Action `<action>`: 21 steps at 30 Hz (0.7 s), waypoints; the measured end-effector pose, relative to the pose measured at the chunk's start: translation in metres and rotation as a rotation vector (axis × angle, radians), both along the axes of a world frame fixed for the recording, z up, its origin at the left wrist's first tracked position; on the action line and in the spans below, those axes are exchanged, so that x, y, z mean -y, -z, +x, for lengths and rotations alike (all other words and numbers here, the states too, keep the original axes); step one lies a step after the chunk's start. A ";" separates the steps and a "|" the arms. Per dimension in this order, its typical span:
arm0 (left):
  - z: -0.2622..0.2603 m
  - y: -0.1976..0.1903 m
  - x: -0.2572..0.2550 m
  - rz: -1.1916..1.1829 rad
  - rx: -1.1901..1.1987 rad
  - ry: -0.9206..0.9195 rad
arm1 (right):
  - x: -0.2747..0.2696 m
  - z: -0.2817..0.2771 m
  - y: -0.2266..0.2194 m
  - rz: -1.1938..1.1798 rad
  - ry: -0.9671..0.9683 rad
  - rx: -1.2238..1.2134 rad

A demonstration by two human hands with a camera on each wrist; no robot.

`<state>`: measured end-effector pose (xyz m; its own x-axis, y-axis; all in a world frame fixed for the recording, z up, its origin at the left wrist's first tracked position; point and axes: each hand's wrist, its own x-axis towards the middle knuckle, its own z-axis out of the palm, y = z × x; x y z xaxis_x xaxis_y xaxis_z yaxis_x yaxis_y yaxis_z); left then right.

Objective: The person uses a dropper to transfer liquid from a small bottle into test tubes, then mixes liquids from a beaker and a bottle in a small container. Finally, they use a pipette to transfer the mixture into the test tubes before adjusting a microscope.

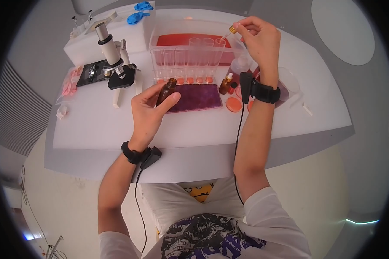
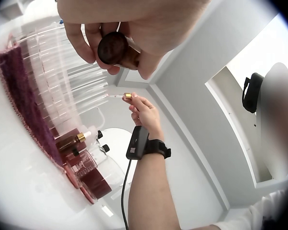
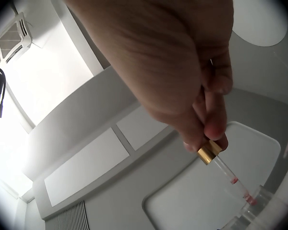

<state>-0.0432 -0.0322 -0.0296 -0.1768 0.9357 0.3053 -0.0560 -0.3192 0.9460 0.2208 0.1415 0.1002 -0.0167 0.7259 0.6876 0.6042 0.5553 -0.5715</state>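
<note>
My left hand (image 1: 147, 113) grips a small brown glass bottle (image 1: 167, 90), its neck uncapped, above the purple cloth mat (image 1: 199, 97). Raised at the back right, my right hand (image 1: 262, 45) pinches a gold-collared dropper (image 3: 210, 152) between thumb and fingers. Reddish liquid shows inside the dropper's glass tube (image 3: 225, 170). Its tip is right at the mouth of the rightmost clear test tube (image 1: 219, 48). Several such tubes stand upright in a row in a clear rack (image 1: 157, 64), with orange-red material at their bottoms.
A microscope (image 1: 110, 54) stands at the left, before a white foam box (image 1: 138, 34) with blue gloves (image 1: 138, 17). Behind the rack sits a clear bin (image 1: 153, 36) with red contents. Right of the mat are a second dropper bottle (image 1: 224, 84) and orange-red dishes (image 1: 234, 104).
</note>
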 end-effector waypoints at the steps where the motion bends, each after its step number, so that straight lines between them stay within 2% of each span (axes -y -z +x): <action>1: 0.000 0.000 0.000 0.002 0.004 0.002 | -0.001 0.000 0.001 0.005 -0.002 0.004; 21: 0.000 0.000 -0.001 0.022 0.002 0.006 | -0.003 0.001 0.004 0.023 -0.009 0.040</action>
<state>-0.0431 -0.0316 -0.0294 -0.1713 0.9299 0.3255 -0.0598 -0.3396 0.9387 0.2213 0.1445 0.0959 -0.0511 0.7097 0.7027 0.6215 0.5734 -0.5339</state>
